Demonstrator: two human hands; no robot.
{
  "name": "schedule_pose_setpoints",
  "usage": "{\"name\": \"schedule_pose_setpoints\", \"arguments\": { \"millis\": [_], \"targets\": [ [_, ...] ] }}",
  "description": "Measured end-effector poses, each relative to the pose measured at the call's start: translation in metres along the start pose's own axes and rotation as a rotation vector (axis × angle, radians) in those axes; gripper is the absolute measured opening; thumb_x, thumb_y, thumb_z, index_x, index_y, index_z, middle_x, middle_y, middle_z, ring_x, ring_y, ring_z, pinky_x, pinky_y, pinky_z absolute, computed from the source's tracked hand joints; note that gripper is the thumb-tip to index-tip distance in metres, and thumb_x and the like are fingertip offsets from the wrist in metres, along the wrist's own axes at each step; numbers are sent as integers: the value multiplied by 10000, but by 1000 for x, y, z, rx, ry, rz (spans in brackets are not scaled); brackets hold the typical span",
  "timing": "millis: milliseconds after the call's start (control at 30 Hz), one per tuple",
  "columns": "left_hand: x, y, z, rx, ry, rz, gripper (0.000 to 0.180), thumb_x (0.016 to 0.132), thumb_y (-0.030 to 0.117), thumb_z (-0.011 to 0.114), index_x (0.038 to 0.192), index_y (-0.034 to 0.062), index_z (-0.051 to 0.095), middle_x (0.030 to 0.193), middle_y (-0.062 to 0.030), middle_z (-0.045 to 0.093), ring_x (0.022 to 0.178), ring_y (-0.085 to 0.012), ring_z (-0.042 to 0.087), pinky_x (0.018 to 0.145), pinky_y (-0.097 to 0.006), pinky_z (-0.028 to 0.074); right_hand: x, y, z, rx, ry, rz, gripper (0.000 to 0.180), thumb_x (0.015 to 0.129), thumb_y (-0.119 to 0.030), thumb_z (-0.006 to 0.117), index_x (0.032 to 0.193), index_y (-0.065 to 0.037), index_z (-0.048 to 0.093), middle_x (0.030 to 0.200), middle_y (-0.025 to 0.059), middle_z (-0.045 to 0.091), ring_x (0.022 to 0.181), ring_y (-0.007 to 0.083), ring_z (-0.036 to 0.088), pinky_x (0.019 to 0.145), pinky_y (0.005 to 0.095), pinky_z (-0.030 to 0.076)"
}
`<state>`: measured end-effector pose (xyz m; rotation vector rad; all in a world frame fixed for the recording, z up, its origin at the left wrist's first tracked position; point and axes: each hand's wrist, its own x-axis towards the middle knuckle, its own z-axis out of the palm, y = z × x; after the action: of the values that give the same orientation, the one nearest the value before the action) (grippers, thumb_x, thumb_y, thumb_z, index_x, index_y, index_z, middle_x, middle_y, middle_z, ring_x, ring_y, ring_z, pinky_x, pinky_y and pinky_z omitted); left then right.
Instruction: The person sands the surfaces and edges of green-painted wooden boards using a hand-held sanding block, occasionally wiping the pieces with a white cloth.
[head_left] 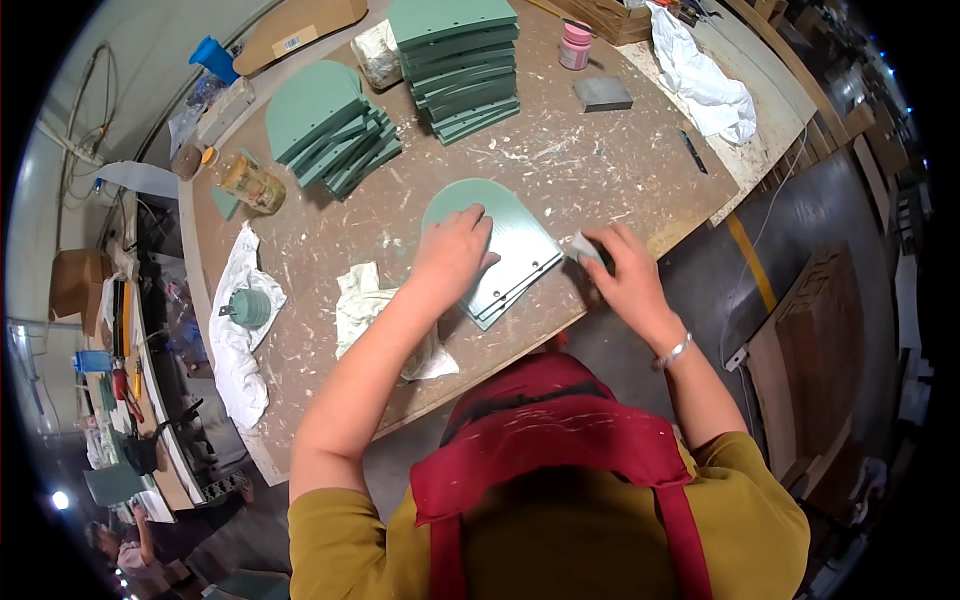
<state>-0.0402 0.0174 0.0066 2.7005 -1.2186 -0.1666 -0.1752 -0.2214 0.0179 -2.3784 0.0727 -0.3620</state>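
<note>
Two or more green panels with a rounded end (512, 240) lie stacked near the table's front edge, with small dark holes along the straight edge. My left hand (458, 250) rests flat on the top panel, fingers stretched out. Just off the panel's right corner, my right hand (625, 270) pinches a small pale grey piece (585, 246) between thumb and fingers. It looks like folded sandpaper, but its kind is not certain. A crumpled white cloth (362, 305) lies left of the panels, partly under my left forearm.
Behind stand a tall stack of green panels (460, 75) and a lower, slanted one (330, 125). Around them are a jar (250, 183), a pink bottle (575, 46), a grey block (603, 94), a dark pen-like tool (692, 151) and a white cloth with a green round object (249, 308).
</note>
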Motion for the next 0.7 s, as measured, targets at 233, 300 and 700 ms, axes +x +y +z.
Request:
{"name": "schedule_pose_setpoints", "arguments": {
  "millis": [233,300,700],
  "targets": [
    [-6,-6,2,57,55,52,669,803,365,760,1366,81,537,1440,-72,510,1236,-281,538,933,-444,492,88,28,34,220,-119,-80,337,881,-105,678,1208,-29,650,1148,152,637,1089,368,599,940,409,482],
    [-6,-4,0,42,25,33,677,806,374,753,1375,82,532,1448,-69,505,1242,-281,534,939,-442,490,101,33,35,203,-167,-154,340,870,-95,686,1202,-28,653,1142,148,640,1083,366,599,942,410,482],
    [-1,13,-2,69,-27,-53,668,800,325,758,1345,10,533,1454,-129,504,1225,-297,551,913,-399,527,124,43,12,153,-495,-399,401,801,-21,724,1199,-49,676,1166,124,650,1117,332,592,983,406,474]
  ]
}}
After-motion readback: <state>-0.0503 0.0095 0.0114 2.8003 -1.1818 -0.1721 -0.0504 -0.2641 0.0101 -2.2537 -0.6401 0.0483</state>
